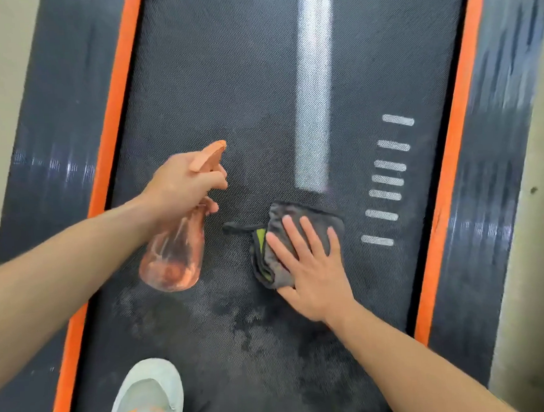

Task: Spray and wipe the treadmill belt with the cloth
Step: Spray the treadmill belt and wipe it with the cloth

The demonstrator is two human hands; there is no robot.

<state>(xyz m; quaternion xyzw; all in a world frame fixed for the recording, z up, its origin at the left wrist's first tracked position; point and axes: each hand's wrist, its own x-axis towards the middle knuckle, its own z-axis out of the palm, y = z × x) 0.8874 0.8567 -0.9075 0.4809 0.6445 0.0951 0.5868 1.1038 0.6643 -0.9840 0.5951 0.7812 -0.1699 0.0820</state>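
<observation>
The black textured treadmill belt (227, 91) fills the middle of the head view, with damp mottled patches near its lower centre. My left hand (184, 182) is wrapped around the neck of a clear orange spray bottle (175, 255), nozzle pointing up the belt, held just above the surface. A folded dark grey cloth (296, 217) with a green edge and a small loop lies on the belt to the right of the bottle. My right hand (311, 263) presses flat on the cloth, fingers spread.
Orange strips (113, 97) line both sides of the belt, with dark side rails (494, 150) outside them. A white centre stripe (314, 109) and several short white dashes (389, 180) mark the belt. A pale shoe (148, 398) stands on the belt at the bottom.
</observation>
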